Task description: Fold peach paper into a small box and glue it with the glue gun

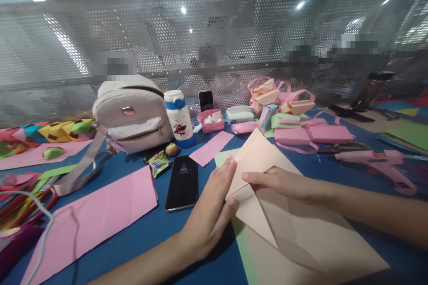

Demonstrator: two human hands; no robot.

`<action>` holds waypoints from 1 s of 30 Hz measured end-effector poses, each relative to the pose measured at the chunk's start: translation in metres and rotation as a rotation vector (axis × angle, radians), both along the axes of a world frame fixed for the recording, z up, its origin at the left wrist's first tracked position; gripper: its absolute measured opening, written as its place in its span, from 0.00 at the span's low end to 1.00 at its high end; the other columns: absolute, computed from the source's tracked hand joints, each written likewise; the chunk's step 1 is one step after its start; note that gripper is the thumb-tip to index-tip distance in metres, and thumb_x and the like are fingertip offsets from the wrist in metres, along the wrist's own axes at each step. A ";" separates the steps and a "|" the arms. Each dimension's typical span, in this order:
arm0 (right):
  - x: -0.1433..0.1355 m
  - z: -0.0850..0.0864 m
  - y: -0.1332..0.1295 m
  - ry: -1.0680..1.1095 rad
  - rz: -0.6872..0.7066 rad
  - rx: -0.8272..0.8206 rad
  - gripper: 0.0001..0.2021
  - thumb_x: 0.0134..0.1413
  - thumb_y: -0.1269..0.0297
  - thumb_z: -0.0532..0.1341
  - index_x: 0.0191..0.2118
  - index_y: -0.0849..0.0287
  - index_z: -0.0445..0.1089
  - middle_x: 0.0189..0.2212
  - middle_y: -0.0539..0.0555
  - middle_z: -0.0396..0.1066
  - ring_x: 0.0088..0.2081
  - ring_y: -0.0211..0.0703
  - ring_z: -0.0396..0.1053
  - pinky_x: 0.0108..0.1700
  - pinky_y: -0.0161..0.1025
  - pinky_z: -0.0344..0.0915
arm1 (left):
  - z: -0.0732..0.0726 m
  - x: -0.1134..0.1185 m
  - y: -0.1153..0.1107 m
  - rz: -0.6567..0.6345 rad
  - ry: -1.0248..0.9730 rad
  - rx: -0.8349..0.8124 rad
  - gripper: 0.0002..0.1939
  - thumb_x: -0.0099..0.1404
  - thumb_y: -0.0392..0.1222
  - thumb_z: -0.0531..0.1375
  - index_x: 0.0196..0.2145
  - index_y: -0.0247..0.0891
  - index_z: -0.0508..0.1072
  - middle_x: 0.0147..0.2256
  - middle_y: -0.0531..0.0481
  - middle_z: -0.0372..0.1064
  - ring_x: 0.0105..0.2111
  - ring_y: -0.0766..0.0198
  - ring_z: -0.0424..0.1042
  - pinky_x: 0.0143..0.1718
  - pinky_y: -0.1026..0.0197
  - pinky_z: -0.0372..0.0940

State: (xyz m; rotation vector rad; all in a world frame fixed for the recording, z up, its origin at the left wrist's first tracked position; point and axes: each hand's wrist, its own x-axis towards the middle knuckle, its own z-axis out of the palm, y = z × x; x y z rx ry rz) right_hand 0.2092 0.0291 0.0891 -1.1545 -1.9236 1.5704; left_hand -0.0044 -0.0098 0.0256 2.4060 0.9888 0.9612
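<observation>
A folded piece of peach paper [257, 149] is raised at an angle above the table. My right hand [282, 182] grips it, thumb on top and the other fingers hidden behind. My left hand [209, 211] rests against the paper's left edge, fingers stretched out together and thumb apart, not closed around anything. Larger peach sheets [334, 249] lie beneath, over a light green sheet [245, 254] whose left edge shows. A black phone [182, 182] lies just left of my left hand.
On the blue table [160, 236], pink paper [96, 213] lies left. Behind stand a pale backpack [133, 107] and a bottle [179, 120]. Pink paper boxes [329, 133] and a pink glue gun [377, 160] lie right. A white cable [45, 249] crosses the left side.
</observation>
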 end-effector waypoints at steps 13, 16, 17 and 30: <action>-0.003 0.003 -0.002 0.067 0.063 -0.030 0.24 0.57 0.42 0.60 0.29 0.62 0.72 0.31 0.55 0.73 0.36 0.44 0.69 0.44 0.41 0.66 | 0.004 -0.002 -0.001 0.000 0.070 0.071 0.29 0.77 0.40 0.43 0.71 0.52 0.39 0.72 0.48 0.37 0.71 0.55 0.39 0.70 0.43 0.40; -0.004 -0.001 0.000 0.079 0.081 0.022 0.25 0.58 0.40 0.59 0.33 0.62 0.74 0.31 0.54 0.72 0.36 0.44 0.68 0.43 0.41 0.66 | 0.003 -0.003 -0.001 -0.011 0.041 0.055 0.29 0.77 0.39 0.44 0.71 0.52 0.40 0.72 0.50 0.38 0.71 0.57 0.40 0.70 0.44 0.40; -0.004 -0.003 0.002 0.083 0.111 0.049 0.25 0.57 0.40 0.59 0.34 0.62 0.74 0.31 0.54 0.72 0.36 0.45 0.68 0.43 0.41 0.66 | 0.002 -0.003 -0.001 -0.010 0.027 0.051 0.29 0.76 0.39 0.44 0.71 0.52 0.41 0.72 0.50 0.38 0.71 0.58 0.40 0.71 0.45 0.40; -0.006 -0.007 0.004 0.065 0.277 0.160 0.18 0.63 0.52 0.56 0.44 0.63 0.75 0.42 0.57 0.75 0.48 0.50 0.69 0.56 0.48 0.63 | -0.001 -0.004 0.002 0.012 0.001 0.184 0.29 0.75 0.33 0.46 0.70 0.47 0.47 0.70 0.48 0.49 0.70 0.61 0.48 0.71 0.52 0.40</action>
